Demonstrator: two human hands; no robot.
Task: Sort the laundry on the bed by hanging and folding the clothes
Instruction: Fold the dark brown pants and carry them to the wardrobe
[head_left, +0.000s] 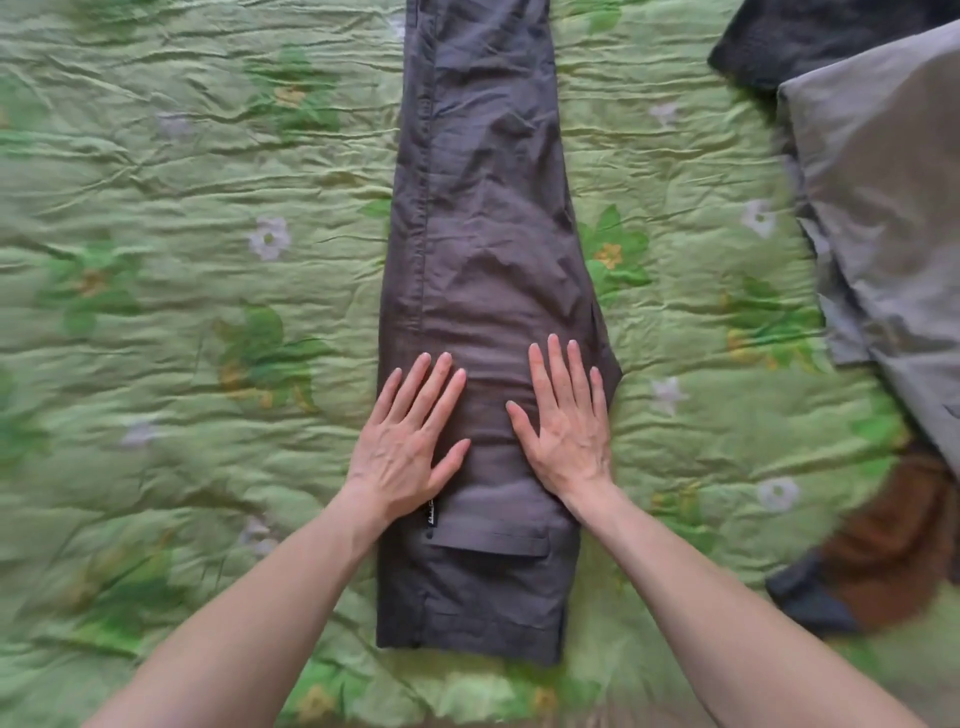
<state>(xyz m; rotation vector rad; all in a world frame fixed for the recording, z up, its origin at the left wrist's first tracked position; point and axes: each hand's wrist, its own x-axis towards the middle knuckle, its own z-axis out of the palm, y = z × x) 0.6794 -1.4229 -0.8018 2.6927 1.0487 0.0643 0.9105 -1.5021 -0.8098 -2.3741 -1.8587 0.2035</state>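
Dark grey trousers (483, 208) lie flat on the bed, folded lengthwise with one leg over the other, waist end nearest me and legs running away to the top edge. A flapped pocket shows near the waist. My left hand (410, 431) rests flat on the trousers' left side, fingers straight and spread. My right hand (566, 415) presses flat on the right side, fingers straight. Neither hand grips the cloth.
A crumpled green flowered bedspread (182, 260) covers the bed. At the right lie a light grey garment (883, 218), a dark knitted piece (810, 36) behind it, and a brown garment (893, 551) beside a dark one (810, 597) near the front.
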